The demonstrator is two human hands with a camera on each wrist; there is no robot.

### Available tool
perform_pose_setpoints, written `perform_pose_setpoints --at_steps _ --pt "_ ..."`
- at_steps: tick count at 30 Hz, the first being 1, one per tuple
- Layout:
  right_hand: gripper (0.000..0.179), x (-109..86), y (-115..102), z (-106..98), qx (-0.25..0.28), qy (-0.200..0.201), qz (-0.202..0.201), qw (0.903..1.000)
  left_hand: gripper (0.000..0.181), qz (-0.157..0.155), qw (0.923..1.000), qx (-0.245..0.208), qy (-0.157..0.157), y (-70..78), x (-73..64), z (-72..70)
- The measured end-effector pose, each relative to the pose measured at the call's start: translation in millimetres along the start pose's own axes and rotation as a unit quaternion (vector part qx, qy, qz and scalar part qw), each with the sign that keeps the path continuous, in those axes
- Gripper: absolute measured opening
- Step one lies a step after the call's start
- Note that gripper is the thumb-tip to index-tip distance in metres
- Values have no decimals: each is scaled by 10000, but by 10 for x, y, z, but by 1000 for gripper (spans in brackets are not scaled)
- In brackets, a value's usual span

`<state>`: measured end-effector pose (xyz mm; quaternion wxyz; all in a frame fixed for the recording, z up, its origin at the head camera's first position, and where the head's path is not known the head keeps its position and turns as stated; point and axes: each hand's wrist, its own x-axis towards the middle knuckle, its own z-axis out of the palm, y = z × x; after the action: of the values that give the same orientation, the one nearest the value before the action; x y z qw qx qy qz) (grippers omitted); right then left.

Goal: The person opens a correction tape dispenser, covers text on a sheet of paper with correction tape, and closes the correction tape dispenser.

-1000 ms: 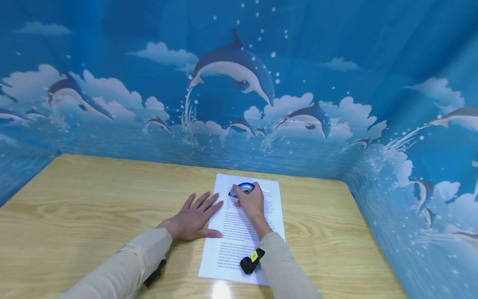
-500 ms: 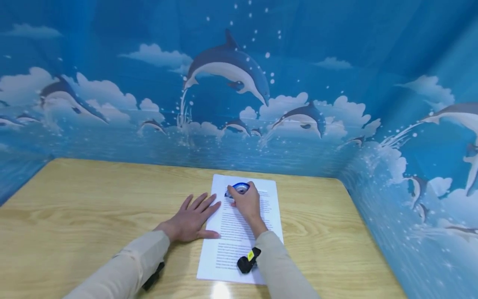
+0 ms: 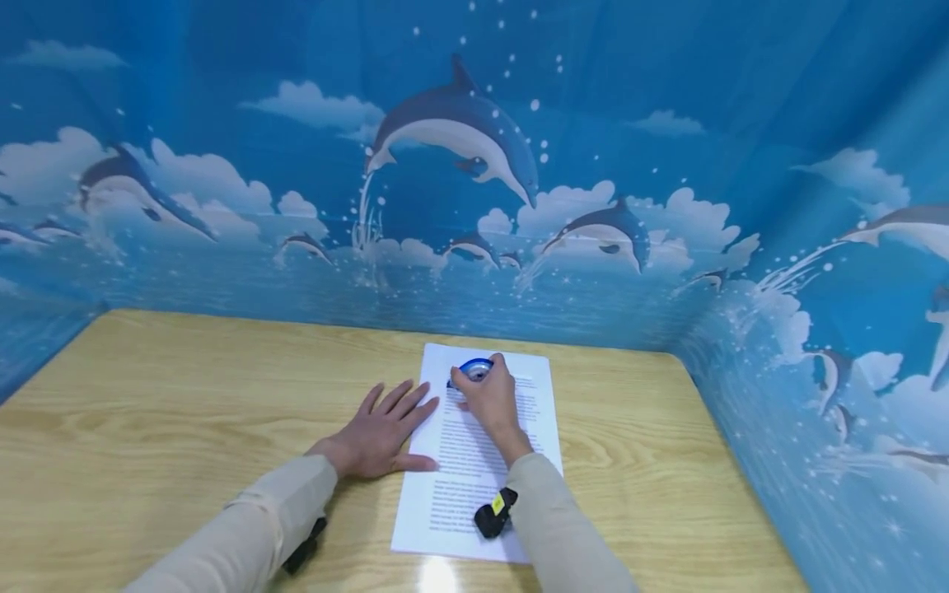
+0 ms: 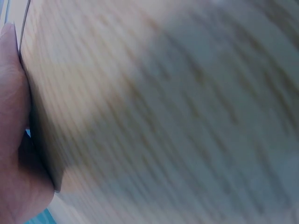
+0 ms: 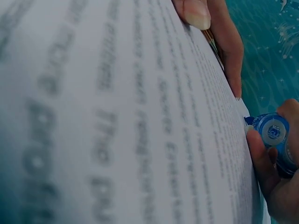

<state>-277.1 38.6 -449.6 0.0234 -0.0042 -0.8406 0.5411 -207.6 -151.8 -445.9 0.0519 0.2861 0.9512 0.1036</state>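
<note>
One blue tape (image 3: 476, 369) in the grip of the right fingers (image 3: 502, 380). Pinched near the top of the paper (image 3: 418, 519), with lines of print (image 3: 461, 445) close by those fingers. To the left of that grip, straight and spread left fingers (image 3: 421, 414), lying partly on the paper, partly on the wood table (image 3: 208, 379). Beyond all the fingers, a blue dolphin cloth (image 3: 638, 74).

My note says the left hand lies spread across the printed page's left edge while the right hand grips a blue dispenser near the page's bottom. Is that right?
No: the head view shows the blue dispenser near the top of the printed page. The right hand grips it; the left hand lies spread across the left edge.
</note>
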Motion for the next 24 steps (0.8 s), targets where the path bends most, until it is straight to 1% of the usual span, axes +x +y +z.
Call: perform_pose_setpoints --at_steps 4,10,14,18,24 --pt "56 -8 -10 -15 -36 31 27 10000 89 39 10000 21 47 -8 9 10" --pt "57 -4 -3 -25 -131 -103 136 9998 89 -6 10000 -18 70 -27 12 45" --pt "58 5 4 -34 -31 -137 171 9998 88 -20 10000 38 32 -23 15 28" --pt "55 11 21 -54 11 -84 97 9999 89 -41 10000 30 3 -22 20 26" --pt "51 23 50 -90 -111 -15 24 9999 91 -84 9998 -135 95 -70 42 124"
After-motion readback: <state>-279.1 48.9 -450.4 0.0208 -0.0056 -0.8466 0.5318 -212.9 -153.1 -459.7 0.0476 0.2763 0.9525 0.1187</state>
